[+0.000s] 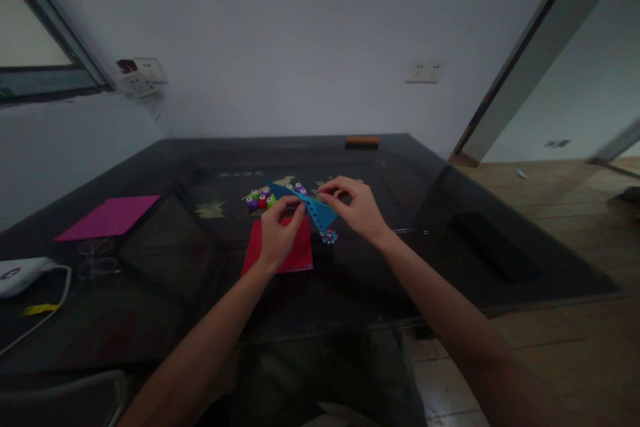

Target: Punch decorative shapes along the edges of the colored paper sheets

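A blue sheet (324,212) with a row of dark holes along one edge is held tilted above the table, folded or bent into a tapering shape. My left hand (280,230) pinches it near the middle, thumb and fingers closed. My right hand (357,207) pinches its right edge between thumb and fingertips. A small red, white and blue rosette-like piece (329,236) is at the sheet's lower end. Partly under my left hand lies a red sheet (300,250) with holes along its near edge. Behind them sit several colourful pieces with googly eyes (263,199), partly hidden.
On the dark table (400,300), a magenta sheet (110,217) lies left, near a coil of clear cord (97,257). A white device (25,277) with a cable is at the far left. A dark oblong case (493,245) lies right; an orange-brown bar (363,141) lies at the back.
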